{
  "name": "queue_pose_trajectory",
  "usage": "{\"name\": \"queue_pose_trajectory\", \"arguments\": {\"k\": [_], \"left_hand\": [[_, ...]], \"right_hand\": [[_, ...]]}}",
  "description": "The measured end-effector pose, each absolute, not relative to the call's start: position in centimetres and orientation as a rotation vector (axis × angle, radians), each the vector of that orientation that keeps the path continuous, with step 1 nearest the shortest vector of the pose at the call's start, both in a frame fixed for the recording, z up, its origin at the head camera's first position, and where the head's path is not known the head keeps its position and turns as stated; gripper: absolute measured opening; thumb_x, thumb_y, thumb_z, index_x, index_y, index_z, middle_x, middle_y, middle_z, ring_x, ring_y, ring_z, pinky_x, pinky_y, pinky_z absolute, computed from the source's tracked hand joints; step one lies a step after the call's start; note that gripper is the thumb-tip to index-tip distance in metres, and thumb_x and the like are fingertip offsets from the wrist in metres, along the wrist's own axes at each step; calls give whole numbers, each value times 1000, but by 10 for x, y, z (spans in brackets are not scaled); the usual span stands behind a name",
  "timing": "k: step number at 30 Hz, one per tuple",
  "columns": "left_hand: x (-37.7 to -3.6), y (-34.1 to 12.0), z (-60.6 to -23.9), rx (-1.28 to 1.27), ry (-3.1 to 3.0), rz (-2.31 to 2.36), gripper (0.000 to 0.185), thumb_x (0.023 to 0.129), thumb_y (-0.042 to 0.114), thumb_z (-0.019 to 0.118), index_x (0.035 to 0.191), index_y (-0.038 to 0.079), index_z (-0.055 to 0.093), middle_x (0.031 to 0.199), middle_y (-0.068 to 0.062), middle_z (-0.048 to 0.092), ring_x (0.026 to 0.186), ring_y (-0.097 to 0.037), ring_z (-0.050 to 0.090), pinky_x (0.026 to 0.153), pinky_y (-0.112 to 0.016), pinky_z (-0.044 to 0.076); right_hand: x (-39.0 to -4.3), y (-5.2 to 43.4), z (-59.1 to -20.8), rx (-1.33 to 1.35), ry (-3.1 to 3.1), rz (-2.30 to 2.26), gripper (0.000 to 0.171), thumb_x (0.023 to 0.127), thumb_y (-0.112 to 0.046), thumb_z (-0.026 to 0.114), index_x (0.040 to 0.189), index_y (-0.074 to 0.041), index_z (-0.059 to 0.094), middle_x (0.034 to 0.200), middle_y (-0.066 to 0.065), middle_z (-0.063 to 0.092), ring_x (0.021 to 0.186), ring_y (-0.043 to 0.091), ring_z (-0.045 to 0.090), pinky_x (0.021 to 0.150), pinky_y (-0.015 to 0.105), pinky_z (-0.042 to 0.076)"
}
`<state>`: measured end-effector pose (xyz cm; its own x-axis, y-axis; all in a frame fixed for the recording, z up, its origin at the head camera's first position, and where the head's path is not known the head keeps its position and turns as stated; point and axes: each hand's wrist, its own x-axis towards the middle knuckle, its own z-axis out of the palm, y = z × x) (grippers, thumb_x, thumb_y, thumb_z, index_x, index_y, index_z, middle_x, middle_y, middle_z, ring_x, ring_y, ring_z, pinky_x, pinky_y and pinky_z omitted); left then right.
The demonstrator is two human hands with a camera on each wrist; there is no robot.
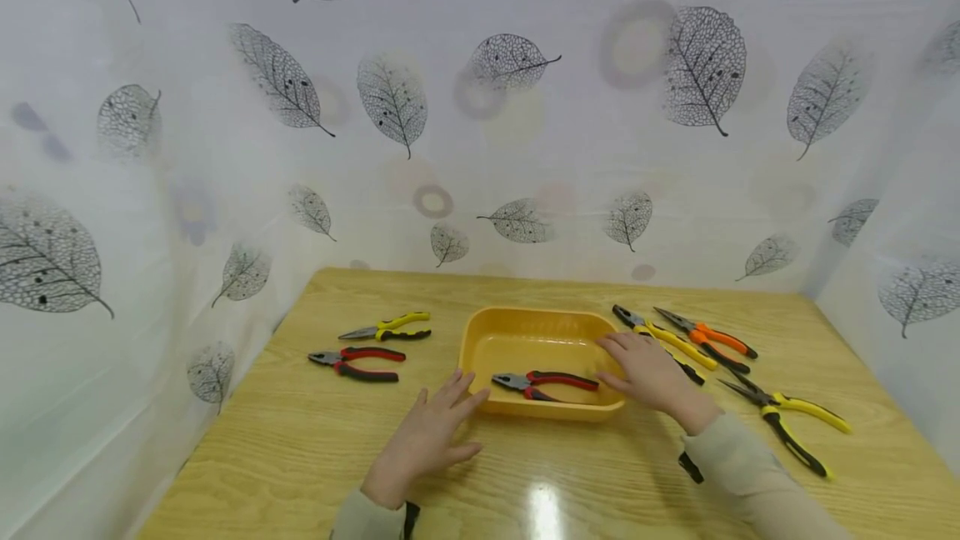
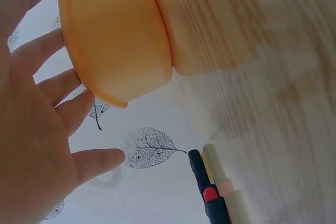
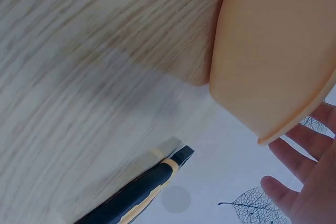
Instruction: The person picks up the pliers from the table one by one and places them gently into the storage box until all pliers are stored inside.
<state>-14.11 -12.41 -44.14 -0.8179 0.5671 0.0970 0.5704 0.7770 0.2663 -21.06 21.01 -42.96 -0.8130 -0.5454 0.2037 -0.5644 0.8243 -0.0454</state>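
Observation:
A yellow plastic tray (image 1: 543, 410) sits on the wooden table with one pair of red-and-black pliers (image 1: 546, 380) lying inside. At its front left corner is my left hand (image 1: 427, 438), fingers spread and fairly straight, the tips by the rim. My right hand (image 1: 651, 372) reaches over the right rim, its fingers extended along that edge. In the left wrist view, fingertips meet the tray's rim (image 2: 79, 72) and the palm is bare. The right wrist view likewise has the fingers against the tray's rim (image 3: 294, 127), the thumb apart.
Left of the tray lie yellow-and-black pliers (image 1: 386, 328) and red-and-black pliers (image 1: 360, 363). To the right are yellow-handled pliers (image 1: 678, 343), orange-handled pliers (image 1: 708, 337) and long-nose pliers (image 1: 776, 411), close to my right forearm. A leaf-patterned curtain (image 1: 450, 148) encloses the table's back and sides.

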Motion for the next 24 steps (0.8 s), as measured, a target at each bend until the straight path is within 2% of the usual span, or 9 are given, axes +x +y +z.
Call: {"name": "queue_pose_trajectory", "arguments": {"k": [10,17,24], "left_hand": [[-141,-126,-441,-936,-2953,-454,66,80,42,61,136,18,37,143,-11,25,131,-24,16,92,-63,24],[-141,-125,-442,-937,-2952,-454,67,79,43,61,136,18,37,143,-11,25,131,-24,16,91,-63,24],[-141,-124,-443,-934,-2952,-440,67,79,44,61,136,19,36,143,-10,24,131,-24,16,92,-62,24]], "right_hand": [[-209,222,-429,819,-2819,143,50,83,-34,59,119,0,52,115,17,52,106,36,47,87,53,36],[-215,232,-429,744,-2806,214,45,83,-30,60,116,1,53,112,19,54,102,38,49,80,57,38],[-226,243,-428,640,-2842,190,49,85,-33,57,120,2,50,117,22,50,108,40,43,83,60,34]]}}
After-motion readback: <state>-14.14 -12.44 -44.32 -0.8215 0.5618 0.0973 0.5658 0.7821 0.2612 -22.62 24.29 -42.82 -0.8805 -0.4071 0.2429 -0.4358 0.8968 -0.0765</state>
